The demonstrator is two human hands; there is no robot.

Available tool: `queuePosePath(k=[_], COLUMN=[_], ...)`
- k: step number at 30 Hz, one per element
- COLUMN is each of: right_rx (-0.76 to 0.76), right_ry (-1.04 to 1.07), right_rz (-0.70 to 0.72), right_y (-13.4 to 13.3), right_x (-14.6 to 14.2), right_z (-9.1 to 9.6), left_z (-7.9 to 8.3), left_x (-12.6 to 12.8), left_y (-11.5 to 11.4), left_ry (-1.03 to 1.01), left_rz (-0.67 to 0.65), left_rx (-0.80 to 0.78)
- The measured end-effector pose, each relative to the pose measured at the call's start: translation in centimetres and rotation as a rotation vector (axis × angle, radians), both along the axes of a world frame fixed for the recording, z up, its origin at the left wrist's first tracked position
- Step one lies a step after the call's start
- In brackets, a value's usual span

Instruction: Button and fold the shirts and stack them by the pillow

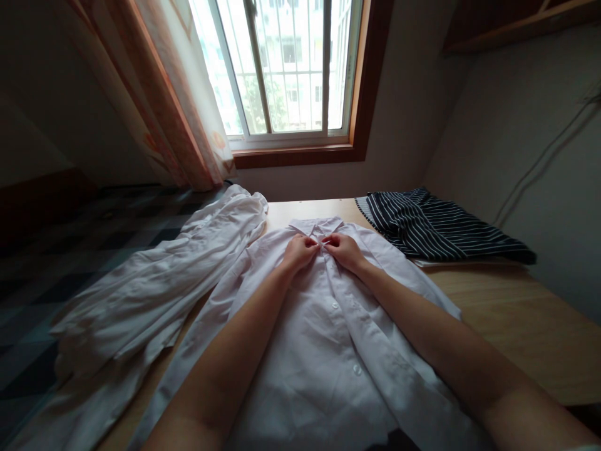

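A white button-up shirt (300,357) lies front side up on the wooden table, its collar (317,225) toward the window. Just below the collar, my left hand (301,250) pinches the shirt's front edge. My right hand (344,250) faces it, fingers closed on the other front edge of the placket. The fingertips of both hands almost meet; whatever small button lies between them is too small to make out. Lower down, the front is parted, with buttons (357,369) showing along one side.
More white clothing (154,282) lies heaped at the left, beside a dark checked bedspread (42,282). A black-and-white striped garment (436,225) lies at the table's back right. The wooden table (526,319) reaches a wall below the window (291,69). A curtain (183,125) hangs at left.
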State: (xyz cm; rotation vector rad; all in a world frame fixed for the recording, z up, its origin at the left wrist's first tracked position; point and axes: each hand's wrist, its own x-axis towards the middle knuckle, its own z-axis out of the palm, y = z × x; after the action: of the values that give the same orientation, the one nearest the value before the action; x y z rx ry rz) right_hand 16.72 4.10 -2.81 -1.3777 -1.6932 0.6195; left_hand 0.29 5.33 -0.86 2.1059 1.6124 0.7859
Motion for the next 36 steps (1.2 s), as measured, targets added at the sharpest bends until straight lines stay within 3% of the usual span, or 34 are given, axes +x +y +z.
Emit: queuePosePath(k=[13,36], right_rx=[0.007,0.018], right_ry=[-0.024,-0.119], right_rz=[0.074,0.044], right_y=[0.1,-0.5], right_x=[0.2,-0.3], right_z=[0.1,0.4], left_z=[0.0,-0.7], left_x=[-0.2,0.1], left_y=[-0.1,0.9], left_ry=[-0.010,0.017], left_rz=[-0.016,0.034], left_rx=[0.008,0.001])
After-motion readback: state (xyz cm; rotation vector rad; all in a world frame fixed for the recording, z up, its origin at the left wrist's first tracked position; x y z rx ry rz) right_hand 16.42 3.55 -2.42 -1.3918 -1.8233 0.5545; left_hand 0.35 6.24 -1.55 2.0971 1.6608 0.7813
